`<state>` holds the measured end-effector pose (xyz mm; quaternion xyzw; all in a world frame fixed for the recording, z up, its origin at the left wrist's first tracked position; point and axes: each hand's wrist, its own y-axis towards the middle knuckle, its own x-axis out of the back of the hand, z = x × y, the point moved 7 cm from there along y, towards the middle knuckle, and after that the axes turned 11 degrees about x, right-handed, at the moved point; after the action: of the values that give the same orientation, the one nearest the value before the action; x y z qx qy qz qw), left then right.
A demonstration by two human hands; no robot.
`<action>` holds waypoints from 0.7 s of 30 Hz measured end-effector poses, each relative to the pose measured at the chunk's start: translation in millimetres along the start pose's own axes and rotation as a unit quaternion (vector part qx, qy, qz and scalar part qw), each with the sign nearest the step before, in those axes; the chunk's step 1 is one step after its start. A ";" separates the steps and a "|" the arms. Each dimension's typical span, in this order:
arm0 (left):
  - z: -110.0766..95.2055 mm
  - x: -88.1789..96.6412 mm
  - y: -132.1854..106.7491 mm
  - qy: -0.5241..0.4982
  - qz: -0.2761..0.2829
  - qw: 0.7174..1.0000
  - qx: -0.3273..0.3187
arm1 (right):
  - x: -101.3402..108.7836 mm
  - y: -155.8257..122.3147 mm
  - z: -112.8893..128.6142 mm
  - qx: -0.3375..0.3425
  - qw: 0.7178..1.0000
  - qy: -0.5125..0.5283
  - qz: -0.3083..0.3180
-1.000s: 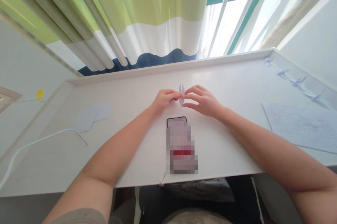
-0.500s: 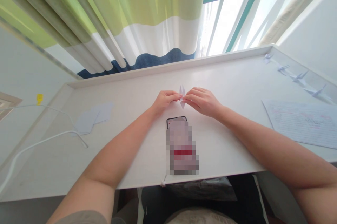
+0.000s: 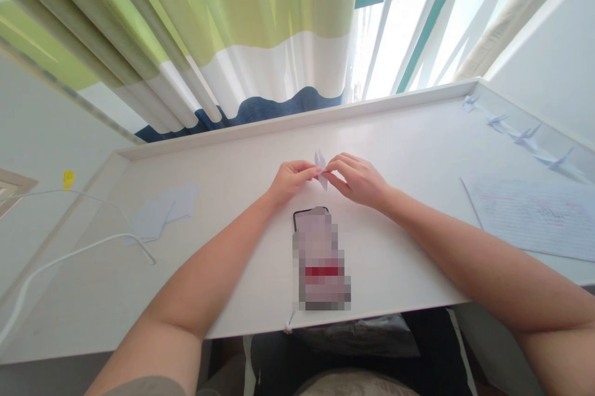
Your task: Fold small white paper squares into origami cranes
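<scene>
A small piece of folded white paper (image 3: 320, 159) is held between my two hands above the middle of the white desk (image 3: 242, 284). My left hand (image 3: 294, 180) pinches its left side between thumb and fingers. From the right, my right hand (image 3: 356, 176) pinches the paper's edge with thumb and forefinger. Pointed ends of the paper stick up and down past the fingertips, and its centre is partly covered. Just below the hands lies a phone (image 3: 320, 259), its screen blurred out.
Several folded paper cranes (image 3: 523, 134) stand along the right edge. Nearer lies a lined, written sheet (image 3: 534, 213). Loose white paper pieces (image 3: 160, 213) lie at left beside a white cable (image 3: 83, 250). A raised rim (image 3: 260, 123) runs along the back, before a curtain (image 3: 260, 24).
The folded paper has tilted slightly, its upper tip leaning left. My right hand's fingers have drawn into a tighter pinch at its edge. My left hand stays almost still.
</scene>
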<state>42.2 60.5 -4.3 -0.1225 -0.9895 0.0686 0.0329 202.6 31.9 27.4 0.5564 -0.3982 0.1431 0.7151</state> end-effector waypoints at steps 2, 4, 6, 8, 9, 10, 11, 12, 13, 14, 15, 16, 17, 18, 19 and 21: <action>-0.1 -1.5 0.2 0.001 0.003 1.000 -0.010 | -1.4 -1.6 -1.6 -0.007 1.000 0.015 -0.002; 0.2 -2.4 0.4 0.000 0.006 1.000 -0.017 | -2.4 -2.6 -2.2 -0.009 0.999 0.032 -0.001; 0.4 -2.1 0.5 0.000 0.003 1.000 -0.021 | -2.0 -3.0 -2.4 -0.013 0.999 0.041 -0.004; 0.4 -1.3 0.3 0.002 -0.003 1.000 -0.025 | -0.4 -3.0 -2.8 -0.019 0.999 0.045 -0.010; 0.2 -1.0 0.1 0.002 -0.005 1.000 -0.026 | 0.5 -3.1 -3.2 -0.023 0.998 0.048 -0.015; 0.1 -1.0 -0.1 0.001 -0.005 1.000 -0.029 | 1.1 -3.3 -3.8 -0.027 0.998 0.053 -0.019; 0.0 -1.2 -0.4 0.000 -0.006 0.999 -0.031 | 1.6 -3.7 -4.8 -0.033 0.997 0.060 -0.024; 0.0 -1.6 -0.6 -0.001 -0.006 0.999 -0.034 | 1.9 -4.4 -6.1 -0.041 0.996 0.068 -0.029; 0.2 -2.1 -0.7 0.000 -0.006 0.999 -0.036 | 2.0 -5.1 -7.4 -0.049 0.995 0.077 -0.033; 0.6 -2.5 -0.7 0.000 -0.008 0.999 -0.038 | 1.6 -6.0 -8.9 -0.058 0.994 0.085 -0.036; 1.1 -2.6 -0.7 0.000 -0.012 0.999 -0.039 | 1.0 -6.9 -10.3 -0.069 0.993 0.092 -0.036; 1.9 -2.6 -0.5 -0.001 -0.017 0.999 -0.038 | 0.1 -7.7 -11.4 -0.079 0.991 0.099 -0.035; 2.9 -2.3 -0.2 -0.003 -0.022 0.999 -0.035 | -1.1 -8.4 -12.3 -0.091 0.990 0.105 -0.031; 3.9 -2.0 0.1 -0.005 -0.027 0.999 -0.031 | -2.3 -8.9 -13.0 -0.104 0.988 0.110 -0.027; 4.9 -1.7 0.4 -0.007 -0.031 0.999 -0.027 | -3.3 -9.4 -13.3 -0.117 0.986 0.117 -0.024; 6.3 -1.1 1.0 -0.010 -0.034 0.999 -0.024 | -4.7 -9.9 -13.4 -0.144 0.980 0.137 -0.026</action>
<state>43.1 60.5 -10.7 -0.0892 -0.9947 0.0450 0.0225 211.5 41.9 16.4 0.4329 -0.2979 0.1407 0.8391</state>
